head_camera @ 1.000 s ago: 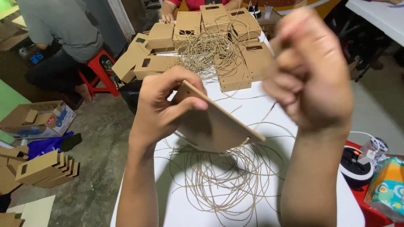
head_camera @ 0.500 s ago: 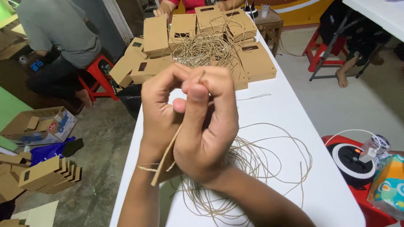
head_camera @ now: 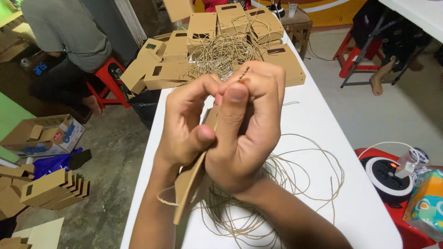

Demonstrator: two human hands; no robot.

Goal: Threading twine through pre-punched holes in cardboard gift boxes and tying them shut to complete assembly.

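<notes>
A white table (head_camera: pixel 323 138) carries loose coiled twine (head_camera: pixel 286 184) and, at its far end, flat cardboard boxes (head_camera: pixel 277 60).

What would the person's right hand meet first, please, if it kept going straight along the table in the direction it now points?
Probably the tangle of twine at the table's far end, lying among the flat cardboard boxes. The right hand is raised above the white table, so depth is uncertain.

We count two hands, a left hand (head_camera: pixel 184 127) and a right hand (head_camera: pixel 244 133), at the centre; one cardboard piece (head_camera: pixel 191 177) between them; two red stools (head_camera: pixel 108 83) at ten and two o'clock.
</notes>
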